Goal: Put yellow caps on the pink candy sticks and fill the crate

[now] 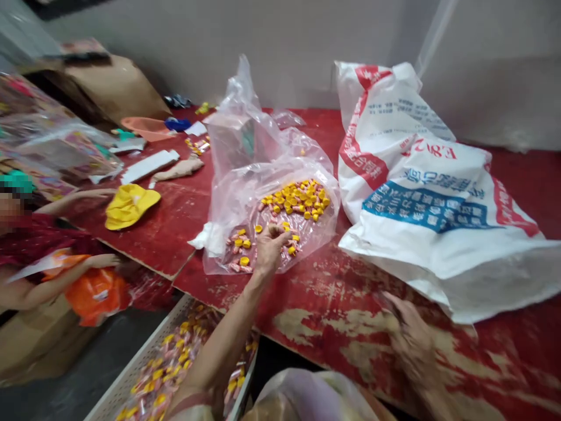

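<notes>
My left hand (269, 248) reaches over a clear plastic bag (223, 204) spread on the red table. Its thumb and fingertips are pinched together; whatever they hold is hidden or too small to name. Around it on the plastic lie small pink pieces with yellow caps (245, 244), and a denser pile of yellow-capped pieces (302, 197) sits beyond. Blurred by motion, my right hand (405, 327) is above the worn tabletop near its front edge. Its fingers look curled against the thumb around something thin that I cannot make out.
A big white printed sack (421, 193) fills the right side of the red table (307, 304). Below the front edge stands a white crate (131, 351) of yellow-capped pieces. On the left, a person holds an orange packet (100, 292) beside a yellow cap (130, 206). Wrapped goods (56, 140) are stacked behind.
</notes>
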{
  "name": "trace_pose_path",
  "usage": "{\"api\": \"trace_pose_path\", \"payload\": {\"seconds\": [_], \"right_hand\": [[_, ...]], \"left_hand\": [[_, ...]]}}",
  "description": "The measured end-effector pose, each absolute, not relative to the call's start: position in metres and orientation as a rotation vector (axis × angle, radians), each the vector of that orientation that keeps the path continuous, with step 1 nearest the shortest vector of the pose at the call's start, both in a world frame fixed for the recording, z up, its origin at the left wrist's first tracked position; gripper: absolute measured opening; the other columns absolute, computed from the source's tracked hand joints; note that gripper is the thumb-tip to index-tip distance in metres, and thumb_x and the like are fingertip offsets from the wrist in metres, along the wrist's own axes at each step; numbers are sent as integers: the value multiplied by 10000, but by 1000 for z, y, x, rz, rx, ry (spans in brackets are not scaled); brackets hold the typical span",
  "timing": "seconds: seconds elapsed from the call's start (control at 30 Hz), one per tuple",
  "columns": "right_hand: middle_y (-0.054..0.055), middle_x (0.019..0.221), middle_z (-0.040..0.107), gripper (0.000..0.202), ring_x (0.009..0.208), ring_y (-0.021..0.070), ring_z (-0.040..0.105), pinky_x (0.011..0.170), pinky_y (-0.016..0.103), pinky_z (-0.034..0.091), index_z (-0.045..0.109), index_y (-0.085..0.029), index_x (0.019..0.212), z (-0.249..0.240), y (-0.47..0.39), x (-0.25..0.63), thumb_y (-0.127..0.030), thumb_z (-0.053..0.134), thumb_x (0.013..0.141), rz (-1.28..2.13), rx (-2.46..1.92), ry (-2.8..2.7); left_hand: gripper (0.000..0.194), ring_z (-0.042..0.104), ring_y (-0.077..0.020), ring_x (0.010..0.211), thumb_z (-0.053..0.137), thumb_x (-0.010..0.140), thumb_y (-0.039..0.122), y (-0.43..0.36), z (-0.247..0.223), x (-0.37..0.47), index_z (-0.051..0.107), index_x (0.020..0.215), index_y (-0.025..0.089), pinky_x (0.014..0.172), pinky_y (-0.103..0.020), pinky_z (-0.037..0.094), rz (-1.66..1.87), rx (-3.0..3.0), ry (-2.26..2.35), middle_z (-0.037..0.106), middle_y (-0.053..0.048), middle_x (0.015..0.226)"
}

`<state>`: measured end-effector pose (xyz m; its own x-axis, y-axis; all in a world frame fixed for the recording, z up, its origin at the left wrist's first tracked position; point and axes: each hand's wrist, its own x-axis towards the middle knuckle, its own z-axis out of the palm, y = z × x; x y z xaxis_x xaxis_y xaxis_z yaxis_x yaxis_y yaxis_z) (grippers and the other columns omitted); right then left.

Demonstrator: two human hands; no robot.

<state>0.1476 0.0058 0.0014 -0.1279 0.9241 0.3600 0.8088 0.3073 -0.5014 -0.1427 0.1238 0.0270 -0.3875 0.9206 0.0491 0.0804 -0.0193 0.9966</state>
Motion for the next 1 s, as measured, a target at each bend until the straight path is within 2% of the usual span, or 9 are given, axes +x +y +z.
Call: {"api": "trace_pose_path", "payload": {"seconds": [0.13, 0.3, 0.4, 0.53, 0.63, 0.73, 0.83, 0.93, 1.0], "right_hand": [[71, 1006, 593, 295, 870, 169, 604, 760, 281, 510, 517, -213, 1202, -4, 1, 124, -283, 401, 941, 491, -1373, -1885], [76, 970, 587, 269, 851, 164, 596, 767, 276, 487, 542, -179, 1169, -1, 9, 115, -257, 439, 934, 539, -1340, -1909], [82, 994, 596, 273, 872, 172, 599, 768, 283, 487, 536, -184, 1171, 1, 3, 117, -279, 416, 945, 527, -1355, -1945], [88, 992, 602, 256, 873, 177, 595, 742, 289, 482, 536, -169, 1140, -2, -6, 113, -286, 406, 953, 454, -1345, -1966], [82, 946, 596, 254, 808, 174, 594, 701, 288, 468, 536, -166, 1118, -5, -9, 112, -306, 400, 956, 426, -1381, -1956], [69, 909, 601, 256, 787, 171, 595, 666, 272, 441, 547, -168, 1070, 0, -10, 122, -332, 380, 967, 412, -1420, -2022], [33, 795, 592, 253, 633, 159, 572, 534, 270, 345, 567, -187, 914, 10, -8, 139, -345, 375, 964, 266, -1509, -2332], [20, 731, 578, 190, 510, 167, 531, 472, 294, 190, 560, -197, 805, 20, -5, 156, -330, 476, 912, 62, -1688, -2697], [31, 741, 589, 132, 529, 190, 552, 484, 302, 144, 561, -196, 806, 22, -1, 163, -287, 512, 888, 67, -1789, -2861]], "left_hand": [[284, 579, -91, 594, 753, 611, 259, 61, 19, -74, 545, 783, 168, 596, -210, 440, 1370, 654, 1129, 606, 38, 675], [348, 575, -83, 654, 810, 553, 265, 25, 8, -35, 650, 846, 165, 634, -196, 453, 1269, 489, 1064, 649, 19, 772], [288, 585, -109, 699, 767, 640, 336, 16, 5, -34, 703, 861, 164, 702, -225, 466, 1178, 614, 1094, 677, -7, 804], [306, 610, -168, 874, 571, 840, 404, 0, 8, -31, 708, 1008, 187, 844, -275, 458, 1087, 894, 1073, 700, -40, 950], [318, 614, -178, 909, 495, 890, 379, -7, 10, -28, 683, 1077, 204, 856, -282, 466, 1064, 1051, 1073, 695, -41, 1000], [302, 622, -173, 864, 451, 908, 336, -5, 10, -26, 695, 1023, 202, 831, -285, 484, 993, 1261, 1062, 697, -45, 953], [253, 618, -192, 934, 471, 881, 267, 1, 5, -25, 710, 925, 199, 870, -304, 484, 916, 1523, 1097, 689, -61, 935], [253, 576, -207, 1075, 507, 840, 199, 5, -5, -26, 674, 1030, 197, 958, -334, 450, 999, 1603, 1203, 647, -88, 1092], [290, 588, -197, 1039, 490, 845, 176, 7, -13, -28, 639, 1093, 194, 945, -337, 458, 1085, 1543, 1289, 639, -91, 1085]]}}
